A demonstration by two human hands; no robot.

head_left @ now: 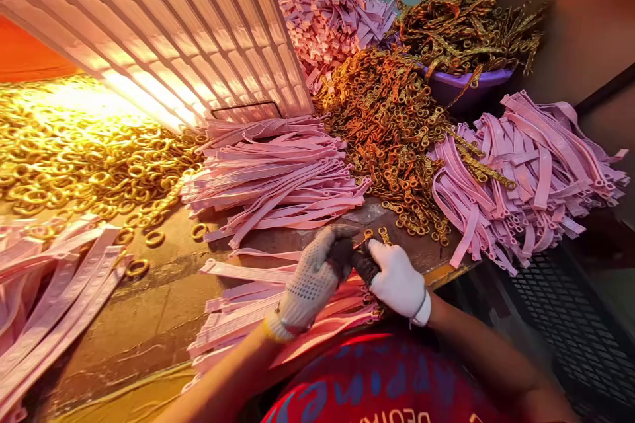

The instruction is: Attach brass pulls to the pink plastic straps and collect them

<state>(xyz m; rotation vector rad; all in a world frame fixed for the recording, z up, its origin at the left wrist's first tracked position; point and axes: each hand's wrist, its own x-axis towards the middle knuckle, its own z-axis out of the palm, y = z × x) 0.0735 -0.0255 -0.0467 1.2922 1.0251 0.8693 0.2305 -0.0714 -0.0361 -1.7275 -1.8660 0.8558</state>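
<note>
Both my hands wear white knit gloves and meet near the table's front edge. My left hand (310, 281) is closed with its fingers pinched toward the right one. My right hand (397, 277) is closed too, and a small gold chain piece (376, 235) sticks up between the fingertips. Both hands rest over a loose stack of pink straps (248, 307) lying flat under my wrists. Dark worn fingertips hide exactly how the piece is gripped.
Pink strap piles lie ahead (278, 172), at right (536, 172), at left (49, 291) and at the back (327, 6). A heap of gold chains (391, 125) spills from a purple bowl (461, 82). Gold rings (74, 158) cover the left. A slanted pink panel (173, 26) stands behind.
</note>
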